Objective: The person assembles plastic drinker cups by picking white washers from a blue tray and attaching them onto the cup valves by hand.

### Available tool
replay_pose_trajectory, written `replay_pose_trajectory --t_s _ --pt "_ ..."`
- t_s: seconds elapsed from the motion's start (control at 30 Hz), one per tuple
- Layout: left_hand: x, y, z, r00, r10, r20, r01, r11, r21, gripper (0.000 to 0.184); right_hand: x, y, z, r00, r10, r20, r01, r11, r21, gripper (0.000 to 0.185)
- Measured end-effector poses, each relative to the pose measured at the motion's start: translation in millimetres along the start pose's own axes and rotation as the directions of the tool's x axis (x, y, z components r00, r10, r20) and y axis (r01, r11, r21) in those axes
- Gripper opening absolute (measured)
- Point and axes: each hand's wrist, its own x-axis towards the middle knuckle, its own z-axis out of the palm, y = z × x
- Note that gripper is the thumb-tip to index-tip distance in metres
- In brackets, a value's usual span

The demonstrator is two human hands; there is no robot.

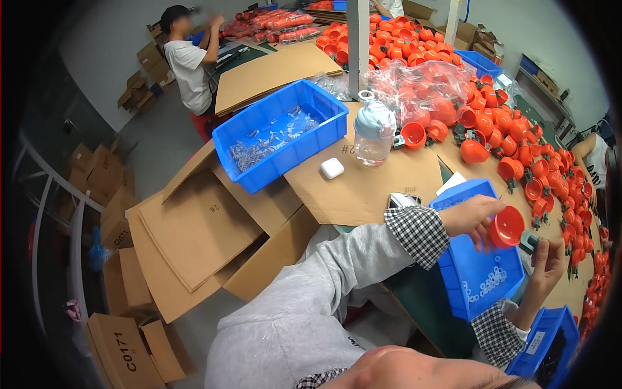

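Observation:
My left hand (476, 219) is closed on a red cup (506, 227), its fingers around the rim and side. My right hand (547, 262) pinches a dark green fitting (530, 241) beside the cup's right side. Whether the fitting touches the cup cannot be made out. Below both hands lies a blue tray (453, 285) with small white rings (487, 284) in its lower part. Another blue bin (565, 340) with dark small parts stands under my right forearm.
A large red-cup pile (483, 123) covers the back and right. A bottle (374, 133), white case (332, 168) and blue bin of small clear parts (285, 159) stand ahead. Cardboard boxes (194, 227) lie left. A person (188, 71) stands at the back left; another sits far right.

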Motion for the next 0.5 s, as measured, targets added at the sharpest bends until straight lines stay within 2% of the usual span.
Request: replay_pose_trajectory --t_s 0.03,0.07,0.13,0.17,0.2,0.27,0.3,0.33,0.37,0.4,0.47,0.5 --pt "-4 3 7 0.996 0.085 0.001 -0.084 0.991 -0.105 0.044 0 -1 0 1.000 0.001 0.001 -0.001 1.000 -0.001 0.015" --pt "-3 -1 8 0.996 0.085 0.000 -0.085 0.991 -0.105 0.044 1 -2 1 1.000 -0.008 -0.004 0.008 1.000 0.003 0.015" --pt "3 -7 9 0.894 0.445 0.055 -0.417 0.870 -0.263 0.046 3 -5 0 1.000 -0.026 -0.018 0.026 1.000 0.008 0.016" --pt "1 -2 9 0.904 0.427 -0.012 -0.404 0.846 -0.347 0.044 3 -6 -1 0.999 -0.035 -0.028 0.036 0.999 0.009 0.016" --pt "3 -2 3 0.905 0.426 -0.007 -0.401 0.847 -0.348 0.044 3 -7 -2 0.998 -0.044 -0.039 0.044 0.999 0.009 0.016" --pt "7 -2 -10 0.963 0.236 -0.130 -0.269 0.876 -0.401 0.044 3 -1 -3 0.999 -0.049 -0.021 0.049 0.999 0.002 0.016" --pt "10 -4 -6 0.952 0.164 -0.259 -0.244 0.918 -0.314 0.048 2 2 -3 0.999 -0.054 0.003 0.054 0.999 -0.004 0.016" --pt "8 -6 -6 0.953 0.164 -0.256 -0.243 0.918 -0.314 0.048 1 1 0 0.999 -0.055 0.000 0.055 0.998 -0.005 0.016" --pt "0 0 -2 0.988 -0.017 -0.152 -0.013 0.980 -0.199 0.052 0 -1 4 0.999 -0.044 0.010 0.045 0.999 -0.023 0.016" --pt "-4 2 0 0.974 -0.213 -0.072 0.209 0.976 -0.058 0.057 -1 -3 7 0.999 -0.033 0.021 0.034 0.999 -0.042 0.015" --pt "3 -7 1 0.973 -0.212 -0.088 0.209 0.977 -0.045 0.058 -1 -5 5 0.997 -0.057 0.048 0.060 0.996 -0.069 0.014" --pt "6 -10 -2 0.996 -0.054 -0.077 0.057 0.998 0.038 0.059 0 -5 3 0.998 -0.047 0.041 0.049 0.996 -0.071 0.014"
